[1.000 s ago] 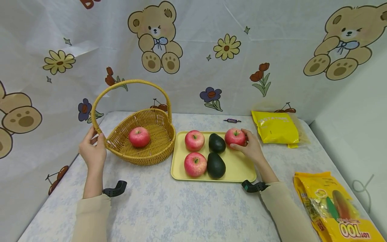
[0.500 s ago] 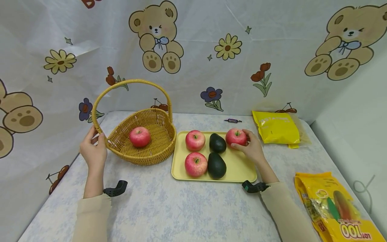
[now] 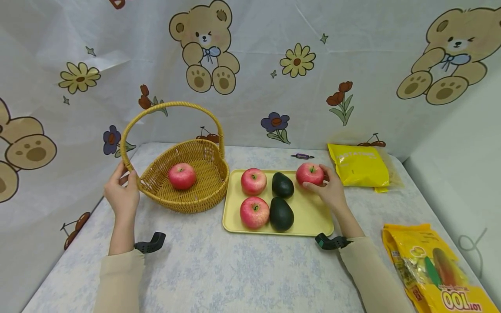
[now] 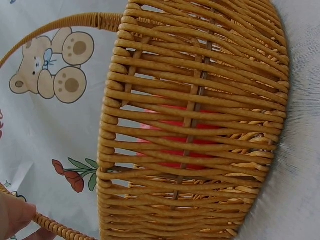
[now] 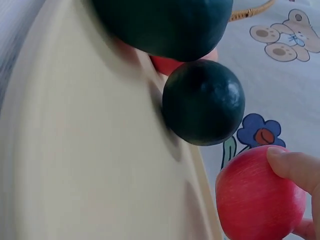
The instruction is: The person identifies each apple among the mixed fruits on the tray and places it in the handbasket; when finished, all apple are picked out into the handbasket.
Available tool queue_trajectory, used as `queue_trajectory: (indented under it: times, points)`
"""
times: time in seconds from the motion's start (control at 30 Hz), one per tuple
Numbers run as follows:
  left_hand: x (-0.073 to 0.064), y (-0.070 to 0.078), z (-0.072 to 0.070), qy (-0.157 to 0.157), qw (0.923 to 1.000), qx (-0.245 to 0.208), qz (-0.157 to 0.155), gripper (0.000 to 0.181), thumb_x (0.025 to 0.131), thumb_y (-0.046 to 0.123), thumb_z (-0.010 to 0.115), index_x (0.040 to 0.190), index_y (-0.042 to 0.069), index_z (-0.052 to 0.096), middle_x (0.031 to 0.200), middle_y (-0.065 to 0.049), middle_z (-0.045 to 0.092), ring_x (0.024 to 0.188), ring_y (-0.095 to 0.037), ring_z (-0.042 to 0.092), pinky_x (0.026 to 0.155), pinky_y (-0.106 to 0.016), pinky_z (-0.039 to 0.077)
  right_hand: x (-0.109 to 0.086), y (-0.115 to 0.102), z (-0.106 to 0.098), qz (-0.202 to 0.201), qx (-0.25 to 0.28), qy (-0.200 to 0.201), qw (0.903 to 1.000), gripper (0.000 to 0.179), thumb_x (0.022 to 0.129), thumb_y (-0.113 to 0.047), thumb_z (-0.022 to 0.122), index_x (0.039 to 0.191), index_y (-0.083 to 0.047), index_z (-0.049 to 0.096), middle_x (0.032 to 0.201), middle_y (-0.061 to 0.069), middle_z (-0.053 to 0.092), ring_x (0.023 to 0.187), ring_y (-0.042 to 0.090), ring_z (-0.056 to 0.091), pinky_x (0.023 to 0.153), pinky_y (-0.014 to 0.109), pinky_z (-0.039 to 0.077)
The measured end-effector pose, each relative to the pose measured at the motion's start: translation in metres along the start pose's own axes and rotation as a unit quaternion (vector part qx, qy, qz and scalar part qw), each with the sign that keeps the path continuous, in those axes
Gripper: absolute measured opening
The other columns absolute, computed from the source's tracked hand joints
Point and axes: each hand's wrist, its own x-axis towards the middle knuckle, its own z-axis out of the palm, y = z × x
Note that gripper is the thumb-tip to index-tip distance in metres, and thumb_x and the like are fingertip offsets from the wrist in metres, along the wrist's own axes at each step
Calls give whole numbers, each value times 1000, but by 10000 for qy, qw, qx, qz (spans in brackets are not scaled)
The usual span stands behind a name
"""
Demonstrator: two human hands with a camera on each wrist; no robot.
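Note:
My left hand (image 3: 123,193) grips the lower left end of the handle of a wicker basket (image 3: 203,202). Inside the basket lies a red apple (image 3: 182,176), glimpsed through the weave in the left wrist view. Over the right back part of a yellow tray (image 3: 313,217), my right hand (image 3: 332,187) holds another red apple (image 3: 309,173) between thumb and fingers. In the right wrist view this apple (image 5: 257,195) shows raised off the tray. Two apples, one behind (image 3: 253,181) and one in front (image 3: 254,212), lie on the tray's left side, beside two dark green avocados (image 3: 281,214).
A yellow packet (image 3: 358,167) lies at the back right of the table. Nearer, along the right edge, is a larger yellow bag (image 3: 434,265). A small purple item (image 3: 302,156) sits behind the tray. A printed bear cloth (image 3: 250,52) hangs behind.
My right hand has lifted its apple a little off the tray, slightly up and to the right. My left hand keeps its grip on the basket handle. The head view has shifted slightly.

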Motion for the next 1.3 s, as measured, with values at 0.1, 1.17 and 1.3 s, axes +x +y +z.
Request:
queue_trajectory:
  times: [0.1, 1.17, 1.3]
  points:
    - [0, 0, 0, -6, 10000, 11, 6, 44, 102, 20, 50, 145, 25, 48, 139, -6, 58, 120, -24, 60, 97, -34, 54, -2, -8, -2, 11, 7, 60, 10000, 88, 82, -33, 79, 151, -5, 32, 147, 21, 43, 132, 36, 42, 111, 51, 40]
    - [1, -1, 0, 5, 10000, -32, -21, 43, 101, 21, 51, 144, 27, 49, 139, -5, 58, 119, -23, 60, 98, -34, 53, -39, -168, 84, -1476, 996, -1081, 9781, 75, 75, -24, 85, 137, -11, 45, 130, 5, 55, 120, 22, 53, 99, 41, 52]
    - [1, -2, 1, -1, 10000, -38, 1, 43, 101, 21, 51, 144, 26, 50, 139, -5, 58, 119, -24, 60, 97, -34, 54, -37, -179, 110, -1522, 799, -1214, 9776, 77, 74, -23, 86, 138, -11, 45, 130, 6, 56, 119, 22, 54, 97, 40, 54]
